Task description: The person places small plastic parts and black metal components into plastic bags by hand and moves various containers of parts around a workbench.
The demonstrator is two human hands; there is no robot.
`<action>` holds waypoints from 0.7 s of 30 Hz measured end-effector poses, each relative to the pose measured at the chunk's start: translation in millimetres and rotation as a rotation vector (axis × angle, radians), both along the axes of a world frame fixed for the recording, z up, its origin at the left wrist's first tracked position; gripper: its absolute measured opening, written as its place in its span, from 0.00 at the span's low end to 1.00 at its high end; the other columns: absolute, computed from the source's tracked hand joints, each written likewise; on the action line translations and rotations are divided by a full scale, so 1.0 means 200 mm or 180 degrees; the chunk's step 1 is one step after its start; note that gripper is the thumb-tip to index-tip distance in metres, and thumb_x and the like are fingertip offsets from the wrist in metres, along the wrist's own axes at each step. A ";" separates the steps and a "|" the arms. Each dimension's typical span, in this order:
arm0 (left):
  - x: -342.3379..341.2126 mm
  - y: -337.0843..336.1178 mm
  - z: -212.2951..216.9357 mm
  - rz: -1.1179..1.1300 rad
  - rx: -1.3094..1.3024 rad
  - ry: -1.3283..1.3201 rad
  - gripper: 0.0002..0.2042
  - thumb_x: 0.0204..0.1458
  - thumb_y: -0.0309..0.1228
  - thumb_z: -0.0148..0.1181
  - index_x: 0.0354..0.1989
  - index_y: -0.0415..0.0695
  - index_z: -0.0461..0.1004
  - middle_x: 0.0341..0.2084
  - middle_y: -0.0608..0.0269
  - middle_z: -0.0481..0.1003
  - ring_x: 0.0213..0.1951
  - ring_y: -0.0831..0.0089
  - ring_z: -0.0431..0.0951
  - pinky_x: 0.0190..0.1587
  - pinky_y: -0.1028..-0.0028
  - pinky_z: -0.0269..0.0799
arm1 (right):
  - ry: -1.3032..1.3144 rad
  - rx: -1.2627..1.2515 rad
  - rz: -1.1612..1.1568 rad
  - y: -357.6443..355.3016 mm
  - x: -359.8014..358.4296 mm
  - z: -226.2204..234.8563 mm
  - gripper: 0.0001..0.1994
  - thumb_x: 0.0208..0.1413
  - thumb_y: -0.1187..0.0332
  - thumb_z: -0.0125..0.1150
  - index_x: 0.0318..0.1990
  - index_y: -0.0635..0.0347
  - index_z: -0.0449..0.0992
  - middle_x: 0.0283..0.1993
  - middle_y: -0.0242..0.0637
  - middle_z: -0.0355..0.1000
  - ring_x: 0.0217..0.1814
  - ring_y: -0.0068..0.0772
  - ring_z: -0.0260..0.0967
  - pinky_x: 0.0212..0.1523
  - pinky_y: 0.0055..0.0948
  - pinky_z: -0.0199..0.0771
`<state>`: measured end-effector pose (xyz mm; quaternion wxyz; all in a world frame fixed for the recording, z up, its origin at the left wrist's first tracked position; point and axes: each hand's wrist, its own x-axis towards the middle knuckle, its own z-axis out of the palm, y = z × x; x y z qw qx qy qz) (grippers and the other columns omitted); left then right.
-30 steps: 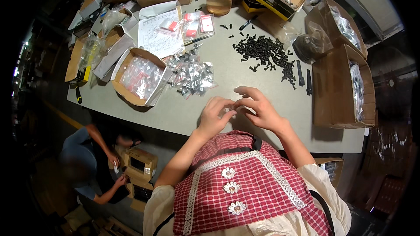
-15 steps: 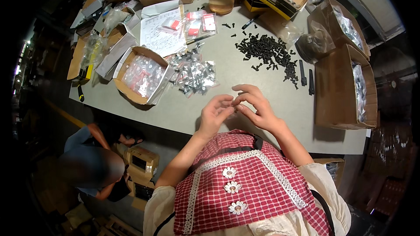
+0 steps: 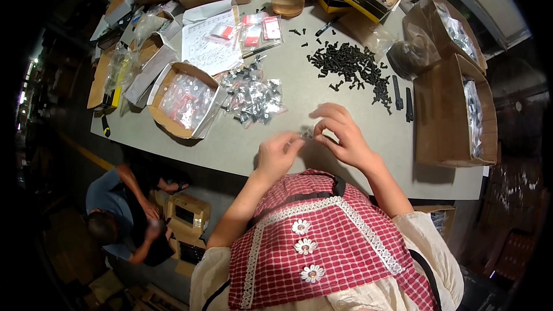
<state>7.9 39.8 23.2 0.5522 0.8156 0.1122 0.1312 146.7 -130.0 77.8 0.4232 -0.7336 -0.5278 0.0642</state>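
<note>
Over the near edge of the table, my left hand (image 3: 276,152) and my right hand (image 3: 347,143) face each other with thumbs and forefingers pinched. A small clear, shiny piece (image 3: 307,136), which looks like a little plastic bag, spans the gap between the fingertips; its contents are too small to tell. The right hand's other fingers are raised and loosely curled. Beyond the hands lies a pile of small filled clear bags (image 3: 257,101), with a loose heap of black screws (image 3: 350,63) farther right.
An open carton of small bags (image 3: 156,116) stands left of the pile. Tall cartons (image 3: 436,118) line the right side. Two black strips (image 3: 409,105) lie beside the screws. A pink-lidded bottle (image 3: 288,0) and papers (image 3: 201,52) sit farther back. A co-worker (image 3: 112,201) crouches below left.
My hands have drawn slightly apart, the left moving left and the right a little to the right, so the small clear piece shows between them. The co-worker's arms have shifted.
</note>
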 end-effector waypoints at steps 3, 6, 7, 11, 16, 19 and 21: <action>0.05 0.01 -0.02 0.0311 0.0358 -0.0196 0.07 0.52 0.22 0.63 0.40 0.40 0.80 0.43 0.56 0.80 0.39 0.68 0.82 0.42 0.73 0.78 | -0.0459 -0.0208 -0.0472 0.00 -0.01 -0.03 0.07 0.49 0.76 0.66 0.34 0.59 0.74 0.53 0.41 0.73 0.59 0.48 0.68 0.57 0.41 0.71; 0.07 0.01 0.11 0.0216 0.0083 -0.0437 0.07 0.53 0.23 0.63 0.40 0.39 0.79 0.41 0.57 0.80 0.39 0.69 0.81 0.43 0.73 0.78 | 0.0610 -0.0316 -0.0427 -0.01 -0.05 0.02 0.06 0.51 0.76 0.65 0.35 0.61 0.74 0.44 0.41 0.75 0.46 0.44 0.75 0.46 0.37 0.76; 0.07 0.02 0.10 0.0161 0.0013 -0.0453 0.07 0.53 0.24 0.64 0.40 0.39 0.79 0.40 0.57 0.80 0.38 0.68 0.81 0.41 0.72 0.78 | 0.0652 -0.0351 -0.0410 -0.01 -0.05 0.02 0.07 0.52 0.76 0.65 0.37 0.62 0.74 0.42 0.41 0.76 0.42 0.43 0.75 0.44 0.36 0.77; 0.08 0.03 0.12 0.0053 -0.0253 -0.0303 0.06 0.54 0.26 0.64 0.37 0.37 0.78 0.34 0.60 0.80 0.36 0.71 0.81 0.39 0.73 0.77 | 0.0884 -0.0406 -0.0293 0.00 -0.05 0.02 0.07 0.57 0.75 0.64 0.41 0.63 0.75 0.35 0.39 0.76 0.35 0.35 0.76 0.38 0.32 0.77; 0.08 0.03 0.12 0.0045 -0.0070 -0.0376 0.04 0.53 0.24 0.63 0.33 0.36 0.77 0.28 0.62 0.78 0.31 0.74 0.79 0.36 0.75 0.74 | 0.1464 -0.0319 -0.0341 0.02 -0.07 0.01 0.08 0.56 0.72 0.65 0.41 0.64 0.76 0.35 0.42 0.76 0.36 0.36 0.77 0.40 0.32 0.77; 0.07 0.03 0.12 -0.0033 0.0330 -0.0585 0.03 0.51 0.23 0.62 0.32 0.37 0.76 0.27 0.60 0.78 0.29 0.72 0.78 0.33 0.74 0.72 | 0.1521 -0.0335 -0.0165 0.03 -0.08 -0.01 0.08 0.57 0.70 0.64 0.41 0.64 0.75 0.35 0.43 0.76 0.38 0.37 0.76 0.41 0.33 0.76; 0.07 0.03 0.14 -0.0047 0.0581 -0.0757 0.02 0.50 0.22 0.62 0.31 0.37 0.76 0.26 0.59 0.77 0.28 0.70 0.77 0.32 0.73 0.71 | 0.1243 -0.0359 0.0047 0.04 -0.07 -0.04 0.09 0.58 0.69 0.63 0.43 0.64 0.75 0.36 0.44 0.75 0.38 0.38 0.76 0.42 0.34 0.75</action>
